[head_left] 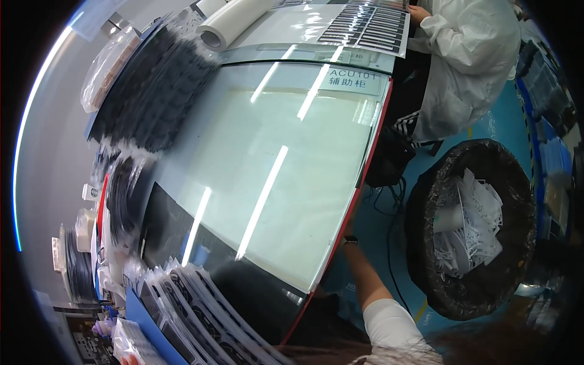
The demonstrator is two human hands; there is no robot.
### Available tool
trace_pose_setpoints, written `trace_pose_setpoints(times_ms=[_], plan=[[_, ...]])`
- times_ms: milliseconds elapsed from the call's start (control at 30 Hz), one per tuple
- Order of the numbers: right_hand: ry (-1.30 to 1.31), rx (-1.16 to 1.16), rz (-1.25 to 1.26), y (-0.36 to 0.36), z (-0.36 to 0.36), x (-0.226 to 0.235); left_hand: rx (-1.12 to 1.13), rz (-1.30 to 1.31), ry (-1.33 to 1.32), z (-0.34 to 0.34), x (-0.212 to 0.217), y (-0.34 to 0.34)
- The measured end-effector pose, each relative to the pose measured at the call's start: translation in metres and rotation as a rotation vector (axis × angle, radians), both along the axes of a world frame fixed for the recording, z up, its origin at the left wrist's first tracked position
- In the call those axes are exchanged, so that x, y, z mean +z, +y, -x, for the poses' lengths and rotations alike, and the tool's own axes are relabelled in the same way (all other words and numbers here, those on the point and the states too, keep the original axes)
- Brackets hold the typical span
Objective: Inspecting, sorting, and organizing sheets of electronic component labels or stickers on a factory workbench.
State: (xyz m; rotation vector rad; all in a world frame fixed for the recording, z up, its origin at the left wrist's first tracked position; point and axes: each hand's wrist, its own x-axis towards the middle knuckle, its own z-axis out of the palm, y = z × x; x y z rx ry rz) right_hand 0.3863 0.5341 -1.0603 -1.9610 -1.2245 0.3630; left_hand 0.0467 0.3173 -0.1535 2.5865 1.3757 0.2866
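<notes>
My right forearm, in a white short sleeve, comes in from the lower edge and reaches down beside the glass-topped table point(286, 158). A dark watch is on the wrist. Only a sliver of my right hand point(349, 229) shows past it; the fingers are hidden behind the table's red edge. At the lower left, a bit of skin that looks like the fingertips of my left hand point(129, 360) shows beside a stack of clear plastic pieces point(135, 342). Whether it grips them I cannot make out.
A bin with a black liner point(420, 255) holds white scraps on the right. Printed black-and-white sheets point(365, 27) and a white roll point(234, 23) lie at the far end, near a person in white point(468, 55). Stacked dark sheets point(158, 85) and cut film point(207, 310) line the left.
</notes>
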Motion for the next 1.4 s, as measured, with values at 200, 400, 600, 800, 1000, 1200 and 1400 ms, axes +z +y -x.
trace_pose_setpoints(times_ms=[200,400,600,800,1000,1200,1400], plan=[[-0.304,0.207,0.38,-0.014,0.024,0.076,0.052,0.022,0.097,-0.027,0.002,0.004],[-0.281,0.307,0.343,-0.045,-0.025,0.172,-0.023,-0.035,0.008,-0.023,0.007,0.006],[0.119,0.244,0.311,-0.132,0.086,0.233,0.046,-0.002,0.124,-0.031,0.021,-0.004],[0.12,0.554,0.549,-0.284,0.127,0.238,-0.044,-0.012,0.251,0.004,0.026,-0.001],[-0.026,0.577,0.537,-0.402,0.057,0.239,0.062,-0.092,0.006,-0.035,0.022,-0.013],[-0.02,0.728,0.617,-0.411,0.018,0.283,-0.615,-0.713,0.851,0.016,0.053,0.015],[0.05,0.884,0.763,-0.243,0.202,0.405,-0.004,-0.199,-0.147,-0.014,0.019,-0.014]])
